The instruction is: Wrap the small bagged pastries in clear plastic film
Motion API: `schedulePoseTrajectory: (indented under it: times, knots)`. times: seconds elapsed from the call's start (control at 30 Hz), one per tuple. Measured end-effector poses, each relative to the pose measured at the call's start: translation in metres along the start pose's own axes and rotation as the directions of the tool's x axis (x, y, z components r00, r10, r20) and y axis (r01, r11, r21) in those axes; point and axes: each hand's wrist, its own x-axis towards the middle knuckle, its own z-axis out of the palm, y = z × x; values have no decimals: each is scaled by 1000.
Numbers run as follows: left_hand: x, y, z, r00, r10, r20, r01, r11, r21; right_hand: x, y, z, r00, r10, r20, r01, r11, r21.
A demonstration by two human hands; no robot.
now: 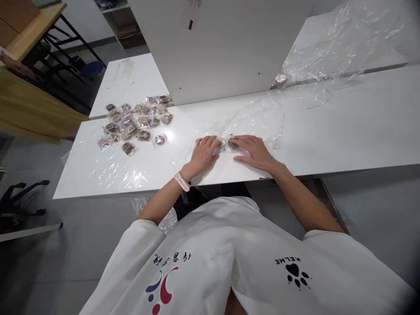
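Note:
Near the front edge of the white table (pixel 302 144), both my hands rest over a short row of small snacks in clear wrappers. My left hand (pixel 205 153), with a pale watch band at the wrist, curls its fingers over the left end of the row, thumb on the near side. A pale wrapped snack (pixel 223 142) shows between the hands. Beside it, a dark wrapped snack (pixel 232 142) lies under the fingertips of my right hand (pixel 256 152), whose thumb is apart from the fingers. A clear plastic bag (pixel 259 116) spreads flat around and behind them; my fingers partly hide the row.
Several brown, tan and pink wrapped snacks (pixel 129 124) lie loosely grouped at the left. A large white panel (pixel 223 48) stands behind the table. Crumpled clear plastic (pixel 348 39) covers the back right. A person in a yellow garment (pixel 36 109) is at far left.

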Motion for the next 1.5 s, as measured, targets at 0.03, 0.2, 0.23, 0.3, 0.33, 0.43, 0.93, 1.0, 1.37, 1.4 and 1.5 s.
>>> schedulePoseTrajectory:
  times: [0.03,0.2,0.23,0.3,0.33,0.43,0.93,1.0,1.37,1.4,1.5]
  knots:
    - [0,-4,2,1000,-16,24,16,1000,-3,0,1,3,1000,-6,28,6,1000,-5]
    - [9,-35,-13,988,-151,-28,148,985,-87,19,12,15,990,131,-45,-130,991,17]
    - [6,-39,-22,978,-175,-110,161,979,-125,24,15,14,985,164,-51,-162,986,42]
    - [-10,-38,-44,899,-262,-352,205,960,-193,31,18,12,969,241,-59,-234,967,97]
    - [-22,-31,-54,821,-316,-476,234,946,-226,34,19,11,959,276,-57,-267,955,127]
    - [-61,13,-64,644,-481,-595,258,869,-423,37,21,10,936,347,-63,-327,920,216]
    - [18,15,-2,695,-718,-46,227,280,-933,-1,10,15,999,45,-20,-45,998,-32]
    - [29,29,13,828,-538,-159,252,610,-751,2,12,18,998,41,-36,-43,998,-51]
    - [23,37,44,999,13,31,-18,987,158,-81,0,-1,698,480,-531,-623,773,-121]
    - [22,38,42,999,17,46,-25,985,173,-85,3,-3,633,542,-553,-696,711,-100]
    - [21,42,40,998,23,63,-35,981,192,-65,15,-4,607,630,-484,-670,733,114]
